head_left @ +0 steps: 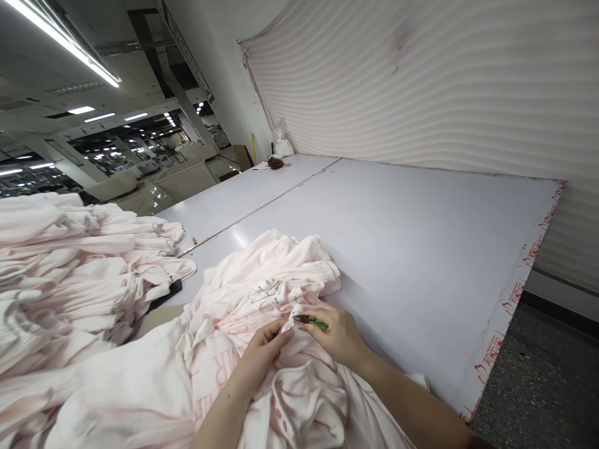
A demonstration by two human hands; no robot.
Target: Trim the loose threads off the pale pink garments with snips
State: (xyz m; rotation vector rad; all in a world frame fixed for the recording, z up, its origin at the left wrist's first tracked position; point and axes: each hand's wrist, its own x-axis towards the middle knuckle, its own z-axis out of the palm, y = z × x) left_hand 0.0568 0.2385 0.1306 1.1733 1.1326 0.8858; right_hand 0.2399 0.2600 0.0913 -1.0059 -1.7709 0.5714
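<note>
A pale pink garment with buttons and red lettering lies bunched on the table below me. My left hand pinches an edge of its cloth near a button. In my right hand are small thread snips with green handles and dark blades. Their tips point left at the cloth beside my left fingertips. Both hands are close together, with the fingers closed. Just beyond them, folds of pink cloth with small dark printed marks are heaped up.
A large pile of pale pink garments fills the left side. The white table stretches right and back to a striped sheet. Taped edging runs along its right side. A white bag and a brown bristly object sit at the far end.
</note>
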